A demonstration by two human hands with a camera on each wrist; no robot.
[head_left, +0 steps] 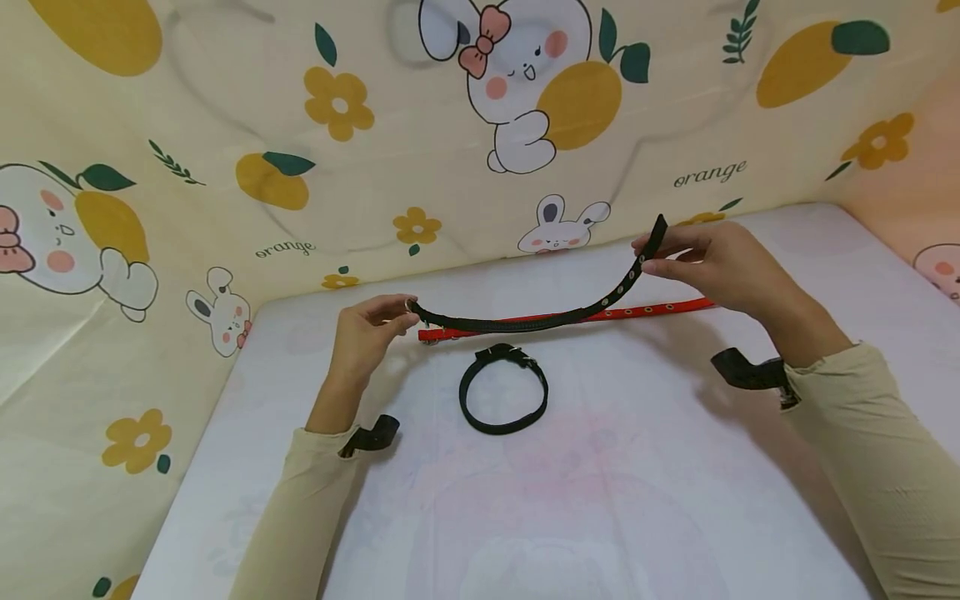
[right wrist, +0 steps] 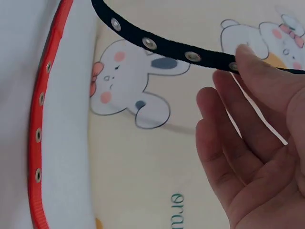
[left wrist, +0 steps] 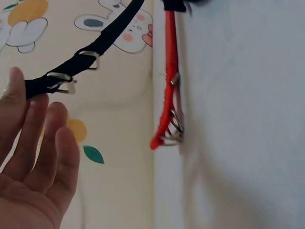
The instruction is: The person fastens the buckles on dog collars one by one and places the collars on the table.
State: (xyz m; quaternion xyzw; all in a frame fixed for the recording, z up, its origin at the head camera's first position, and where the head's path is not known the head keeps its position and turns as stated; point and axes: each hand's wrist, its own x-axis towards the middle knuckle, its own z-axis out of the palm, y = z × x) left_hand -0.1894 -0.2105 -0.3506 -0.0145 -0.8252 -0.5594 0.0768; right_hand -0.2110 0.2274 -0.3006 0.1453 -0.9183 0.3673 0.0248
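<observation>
The left hand (head_left: 367, 329) pinches the buckle end and the right hand (head_left: 708, 258) the eyelet tip of an unfastened black collar (head_left: 525, 321), held sagging above the white surface (head_left: 637, 467), with a red collar (head_left: 570, 321) flat behind at 12 o'clock and a buckled black collar (head_left: 503, 400) at 6 o'clock.

Head camera looks down over the table (head_left: 675, 500); wrist cameras sit close, sharing the black strap (head_left: 525, 321).
</observation>
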